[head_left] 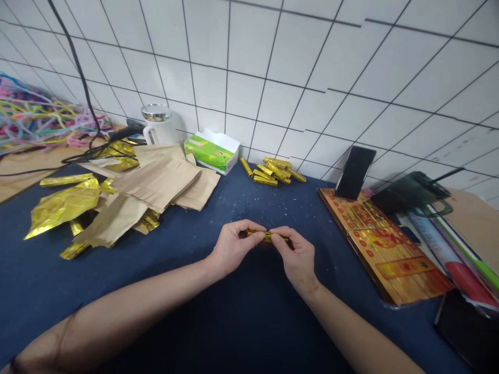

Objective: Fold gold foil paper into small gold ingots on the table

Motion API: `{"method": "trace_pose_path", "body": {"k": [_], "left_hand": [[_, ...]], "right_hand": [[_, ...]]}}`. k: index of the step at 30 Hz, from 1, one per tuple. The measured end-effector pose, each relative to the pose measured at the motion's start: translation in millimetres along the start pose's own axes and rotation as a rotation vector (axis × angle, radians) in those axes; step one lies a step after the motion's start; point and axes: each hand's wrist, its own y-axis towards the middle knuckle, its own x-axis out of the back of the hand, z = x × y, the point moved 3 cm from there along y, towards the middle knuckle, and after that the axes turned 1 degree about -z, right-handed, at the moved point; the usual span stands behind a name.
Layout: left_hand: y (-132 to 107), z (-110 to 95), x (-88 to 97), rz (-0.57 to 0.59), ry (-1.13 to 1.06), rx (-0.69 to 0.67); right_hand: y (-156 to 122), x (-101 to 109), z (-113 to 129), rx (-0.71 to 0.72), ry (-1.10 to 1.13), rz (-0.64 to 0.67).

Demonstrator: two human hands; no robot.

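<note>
Between my two hands is a small roll of gold foil paper (268, 237), pinched at both ends. My left hand (233, 246) grips its left end between thumb and fingers. On the other end, my right hand (298, 255) does the same, its thumb close to the left one. Much of the roll is hidden behind the fingers. Beyond my hands, by the wall, lies a pile of several finished-looking gold foil rolls (277, 170). Loose gold foil sheets (64, 203) and brown paper pieces (156, 176) are heaped to the left.
A green tissue pack (212, 150) and a white mug (158, 127) stand by the tiled wall. At right, a phone (354, 172) leans upright on a stack of orange-gold printed sheets (390, 249), beside a dark transparent pitcher (417, 192). Colourful pipe cleaners (42, 119) and a black cable (74, 52) are at left.
</note>
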Motion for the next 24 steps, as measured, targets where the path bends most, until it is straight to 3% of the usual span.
{"method": "trace_pose_path", "body": {"k": [14, 24], "left_hand": [[0.8, 6.2, -0.4, 0.032, 0.05, 0.066], [4.2, 2.6, 4.4, -0.045, 0.006, 0.051]], "right_hand": [[-3.4, -5.0, -5.5, -0.136, 0.108, 0.075], [-1.5, -2.0, -2.8, -0.118, 0.079, -0.004]]}}
